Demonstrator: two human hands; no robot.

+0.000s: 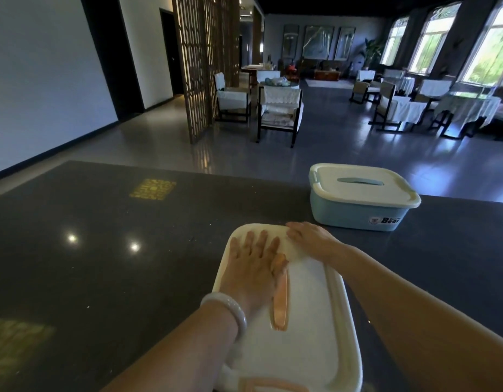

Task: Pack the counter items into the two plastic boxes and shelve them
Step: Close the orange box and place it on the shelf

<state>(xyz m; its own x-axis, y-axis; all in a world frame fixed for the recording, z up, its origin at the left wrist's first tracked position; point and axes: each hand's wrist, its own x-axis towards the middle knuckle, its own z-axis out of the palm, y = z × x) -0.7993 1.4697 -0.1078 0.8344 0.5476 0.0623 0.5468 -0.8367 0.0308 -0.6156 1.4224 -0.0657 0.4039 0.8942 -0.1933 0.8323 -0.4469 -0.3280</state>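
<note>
A plastic box with a cream lid (301,329) and a peach handle (281,304) stands on the dark counter right in front of me. My left hand (256,267) lies flat on the far part of the lid, fingers spread, a pale bangle on the wrist. My right hand (312,239) rests palm down on the lid's far right corner, fingers curled over the edge. A second box, light blue (357,213) with a cream lid and blue handle, sits closed further back to the right. Neither hand holds anything.
The dark stone counter (117,250) stretches wide to the left with bright light spots on it. Beyond its far edge lies a dining room floor with chairs (278,114), covered tables (468,108) and a wooden lattice screen (199,66).
</note>
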